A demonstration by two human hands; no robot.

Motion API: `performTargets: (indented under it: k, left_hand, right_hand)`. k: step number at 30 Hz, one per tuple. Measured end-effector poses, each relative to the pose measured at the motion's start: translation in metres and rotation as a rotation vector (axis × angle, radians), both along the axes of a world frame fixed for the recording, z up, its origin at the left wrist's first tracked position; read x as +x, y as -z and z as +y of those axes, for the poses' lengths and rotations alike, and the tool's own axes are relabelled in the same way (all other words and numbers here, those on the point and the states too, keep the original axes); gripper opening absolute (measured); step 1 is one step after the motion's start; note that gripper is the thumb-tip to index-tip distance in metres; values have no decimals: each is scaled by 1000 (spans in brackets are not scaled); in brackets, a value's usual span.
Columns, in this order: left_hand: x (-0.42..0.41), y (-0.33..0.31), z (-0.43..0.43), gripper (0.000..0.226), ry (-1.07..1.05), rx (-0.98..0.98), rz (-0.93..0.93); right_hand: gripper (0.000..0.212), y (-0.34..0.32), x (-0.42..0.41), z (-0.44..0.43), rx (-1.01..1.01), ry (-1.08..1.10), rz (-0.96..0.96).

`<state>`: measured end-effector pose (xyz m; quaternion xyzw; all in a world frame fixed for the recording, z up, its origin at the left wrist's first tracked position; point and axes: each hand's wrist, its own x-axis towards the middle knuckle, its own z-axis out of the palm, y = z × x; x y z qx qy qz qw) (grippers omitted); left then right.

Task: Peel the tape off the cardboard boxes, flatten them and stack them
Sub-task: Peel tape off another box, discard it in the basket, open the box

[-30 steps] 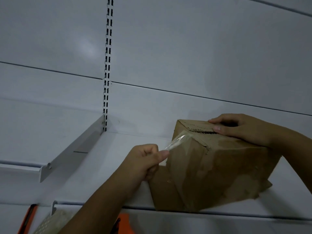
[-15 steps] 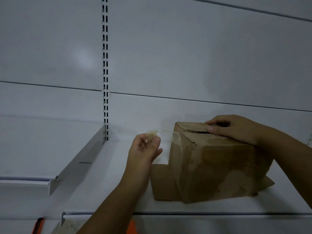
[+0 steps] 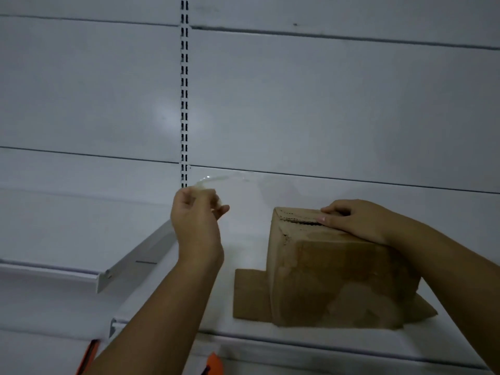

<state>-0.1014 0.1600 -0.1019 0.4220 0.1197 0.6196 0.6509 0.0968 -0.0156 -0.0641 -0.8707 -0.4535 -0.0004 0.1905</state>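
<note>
A worn brown cardboard box (image 3: 338, 280) stands on a white shelf (image 3: 243, 250), its bottom flaps splayed out flat at the left and right. My right hand (image 3: 354, 220) rests palm-down on the box's top, fingers at the open slit between the top flaps. My left hand (image 3: 197, 215) is raised left of the box and apart from it, pinching a strip of clear tape (image 3: 219, 180). The tape arcs up and to the right from my fingers; its far end is too faint to follow.
A white slotted upright (image 3: 184, 90) runs down the white back panel. A white shelf bracket (image 3: 135, 262) slopes down at the left, with a lower shelf edge beside it. Orange objects (image 3: 213, 365) show below the shelf's front lip.
My left hand has pulled the tape away from the box's top left corner, moving up and to the left until well clear of it. My right hand has stayed on the box top.
</note>
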Motion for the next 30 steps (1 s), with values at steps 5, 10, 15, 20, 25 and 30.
performTargets:
  k: [5, 10, 15, 20, 25, 30]
  left_hand:
    - [-22, -31, -29, 12, 107, 247, 119]
    - [-18, -37, -73, 2, 275, 422, 236]
    - [18, -49, -131, 27, 486, 488, 304]
    - [72, -43, -198, 33, 714, 391, 326]
    - [124, -26, -276, 15, 840, 344, 359]
    - [172, -15, -354, 12, 892, 211, 262]
  right_hand:
    - [50, 0, -8, -4, 198, 52, -218]
    - [31, -19, -45, -30, 741, -220, -279]
    - [45, -35, -61, -87, 695, -492, 249]
    - [16, -30, -37, -165, 817, -294, 114]
    - [16, -22, 3, -267, 757, -44, 67]
    - [22, -6, 28, -352, 831, 139, 7]
